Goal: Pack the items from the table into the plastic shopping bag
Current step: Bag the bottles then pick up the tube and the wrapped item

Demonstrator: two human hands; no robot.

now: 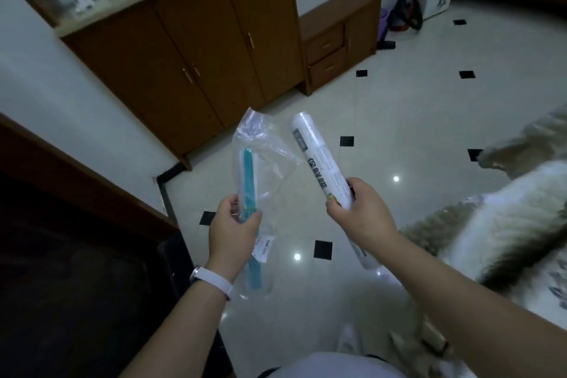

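Observation:
My left hand (234, 232) grips a clear plastic packet (264, 159) with a teal and white stick-shaped item (248, 181) inside; the packet's loose top stands up above my fingers. My right hand (357, 212) grips a white roll wrapped in film (316, 159) with black print on it, tilted up to the left, its lower end poking out below my hand. Both items are held in the air over the floor, a short gap between them. No shopping bag shows clearly in this view.
A dark table (76, 239) fills the lower left. Brown wooden cabinets (184, 55) and a small drawer unit (337, 37) stand against the far wall. A furry grey-white throw (506, 224) lies at right. The tiled floor (399, 101) stretches between them.

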